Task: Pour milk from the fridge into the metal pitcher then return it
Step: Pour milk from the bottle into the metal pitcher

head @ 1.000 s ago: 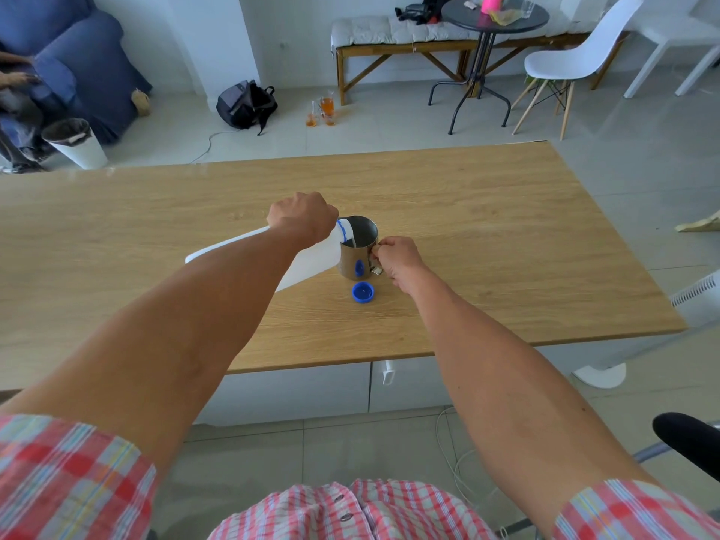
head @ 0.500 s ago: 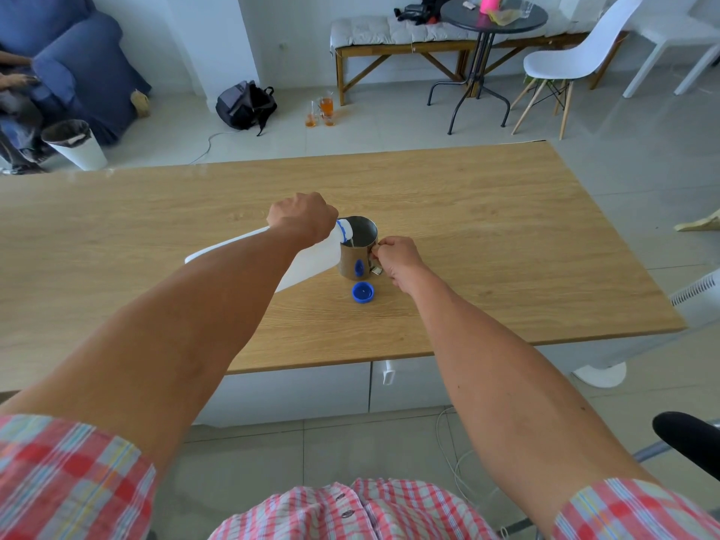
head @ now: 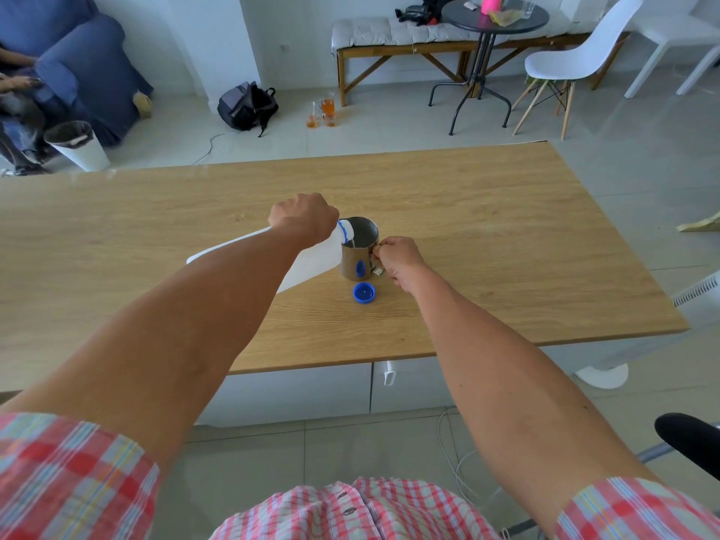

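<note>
A white milk jug [head: 311,263] is tipped almost level over the wooden table [head: 506,235], its blue-ringed mouth over the rim of the metal pitcher [head: 360,249]. A thin white stream runs from the mouth into the pitcher. My left hand [head: 302,218] grips the jug near its neck; my forearm hides much of its body. My right hand [head: 399,261] pinches the pitcher's handle on the right side. The jug's blue cap [head: 364,293] lies upside down on the table just in front of the pitcher.
Beyond the far table edge are a white bin [head: 80,144], a black backpack [head: 247,105] and glasses of orange drink [head: 325,111] on the floor. A bench, a round black table [head: 493,17] and a white chair [head: 576,60] stand further back. A person sits at far left.
Both hands hold the same pose. The jug's mouth has dipped slightly deeper toward the pitcher and a stream of milk now shows.
</note>
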`<action>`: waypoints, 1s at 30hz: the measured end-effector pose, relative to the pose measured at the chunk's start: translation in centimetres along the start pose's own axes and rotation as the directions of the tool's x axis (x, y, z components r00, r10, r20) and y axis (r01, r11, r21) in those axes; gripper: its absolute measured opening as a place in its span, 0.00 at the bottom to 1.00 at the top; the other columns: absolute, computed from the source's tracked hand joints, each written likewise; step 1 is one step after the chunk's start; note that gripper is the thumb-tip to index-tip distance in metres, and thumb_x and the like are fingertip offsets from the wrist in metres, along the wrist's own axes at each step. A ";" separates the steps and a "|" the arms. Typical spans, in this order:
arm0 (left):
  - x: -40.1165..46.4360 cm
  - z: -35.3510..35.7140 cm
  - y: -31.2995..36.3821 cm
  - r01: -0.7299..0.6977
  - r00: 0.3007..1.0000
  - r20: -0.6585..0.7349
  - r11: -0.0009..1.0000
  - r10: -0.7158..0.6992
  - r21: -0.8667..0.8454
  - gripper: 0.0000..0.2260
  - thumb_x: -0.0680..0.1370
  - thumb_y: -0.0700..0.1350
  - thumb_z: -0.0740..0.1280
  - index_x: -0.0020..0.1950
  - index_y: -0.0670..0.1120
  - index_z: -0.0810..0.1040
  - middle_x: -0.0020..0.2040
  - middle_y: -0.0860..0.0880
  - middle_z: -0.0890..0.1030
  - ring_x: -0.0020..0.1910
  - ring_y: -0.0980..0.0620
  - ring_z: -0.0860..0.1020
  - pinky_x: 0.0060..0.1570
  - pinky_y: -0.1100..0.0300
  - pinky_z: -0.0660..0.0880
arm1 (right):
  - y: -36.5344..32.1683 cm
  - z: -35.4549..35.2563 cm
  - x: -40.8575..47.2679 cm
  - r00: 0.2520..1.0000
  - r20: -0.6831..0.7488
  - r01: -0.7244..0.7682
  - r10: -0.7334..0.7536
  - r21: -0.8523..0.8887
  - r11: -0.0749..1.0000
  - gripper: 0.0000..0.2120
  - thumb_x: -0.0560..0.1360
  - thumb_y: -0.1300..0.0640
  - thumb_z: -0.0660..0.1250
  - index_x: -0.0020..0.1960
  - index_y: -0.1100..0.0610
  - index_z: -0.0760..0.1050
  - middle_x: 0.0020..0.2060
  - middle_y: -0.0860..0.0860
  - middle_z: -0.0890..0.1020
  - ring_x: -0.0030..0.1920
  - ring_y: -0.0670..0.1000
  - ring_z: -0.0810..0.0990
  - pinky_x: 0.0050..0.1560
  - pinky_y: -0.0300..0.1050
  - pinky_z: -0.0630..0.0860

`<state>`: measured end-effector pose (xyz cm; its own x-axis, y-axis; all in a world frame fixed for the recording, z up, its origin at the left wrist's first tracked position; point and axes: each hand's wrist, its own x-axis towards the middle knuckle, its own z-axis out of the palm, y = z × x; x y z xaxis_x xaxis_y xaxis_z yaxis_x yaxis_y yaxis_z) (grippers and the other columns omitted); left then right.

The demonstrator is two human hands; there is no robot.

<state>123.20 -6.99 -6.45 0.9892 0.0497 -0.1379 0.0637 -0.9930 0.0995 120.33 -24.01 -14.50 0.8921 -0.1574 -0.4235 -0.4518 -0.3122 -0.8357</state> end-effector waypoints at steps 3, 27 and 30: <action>0.1 0.0 0.0 -0.001 1.000 0.002 1.000 0.001 -0.001 0.13 0.82 0.48 0.56 0.48 0.44 0.76 0.41 0.45 0.76 0.44 0.42 0.77 0.44 0.52 0.70 | -0.1 -0.1 -0.1 1.000 0.000 0.000 0.000 0.000 1.000 0.09 0.81 0.63 0.62 0.50 0.56 0.81 0.38 0.53 0.78 0.29 0.47 0.69 0.22 0.36 0.62; 0.4 -0.3 0.2 0.020 0.999 0.034 1.000 -0.020 0.013 0.13 0.82 0.47 0.56 0.50 0.43 0.78 0.42 0.45 0.78 0.40 0.44 0.77 0.44 0.52 0.70 | -0.1 0.0 -0.1 1.000 -0.008 -0.018 0.018 -0.003 1.000 0.12 0.80 0.65 0.60 0.55 0.66 0.81 0.40 0.55 0.77 0.31 0.48 0.69 0.25 0.36 0.63; 0.3 -0.3 0.2 0.016 0.999 0.033 1.000 -0.017 0.018 0.13 0.82 0.47 0.56 0.49 0.43 0.78 0.42 0.45 0.78 0.38 0.45 0.76 0.43 0.53 0.70 | -0.1 -0.1 -0.3 1.000 -0.006 -0.027 0.027 -0.004 1.000 0.14 0.81 0.65 0.60 0.61 0.68 0.80 0.42 0.55 0.79 0.30 0.48 0.69 0.18 0.31 0.61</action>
<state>123.60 -7.17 -6.19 0.9831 0.0629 -0.1719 0.0774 -0.9938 0.0795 120.16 -24.00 -14.26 0.8798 -0.1709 -0.4436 -0.4753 -0.3116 -0.8228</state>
